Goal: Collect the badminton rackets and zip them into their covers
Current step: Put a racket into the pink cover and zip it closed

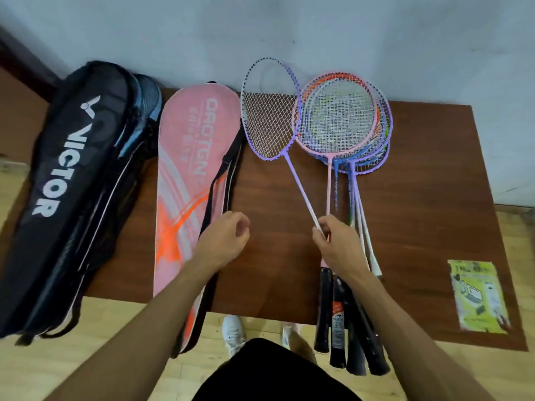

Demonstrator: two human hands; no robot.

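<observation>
The right hand (337, 241) is pinching the thin shaft of the purple racket (292, 169) low down, with thumb and fingers curled round it. The grip below is hiding under the hand.

From that pinch the racket is running away toward the wall (289, 27) and leaning leftward. Its head is ending up just beside the wide end of the pink cover (188, 175). I cannot tell whether the frame is touching the cover's edge there or only close to it.

The left hand (224, 241) is hanging loosely curled and holding nothing. It is sitting right at the cover's nearer side, by the dark strap (223, 175). It may be brushing the strap, but I can't be sure from here.

The stack (344, 123) of other rackets is lying well to the right of the cover, beyond the purple one. Their heads are piled together and their grips are sticking out over the near edge of the table (419, 183). The black cover (66, 175) is lying on the cover's other side, touching it or nearly so.

What matters next, I'd say, is that racket and pink cover are lying almost parallel, wide ends both toward the wall. The racket should need a sideways carry to the left rather than a turn. The left hand is nearer the cover, so it is better placed to open it. I cannot make out whether the zip is open.
</observation>
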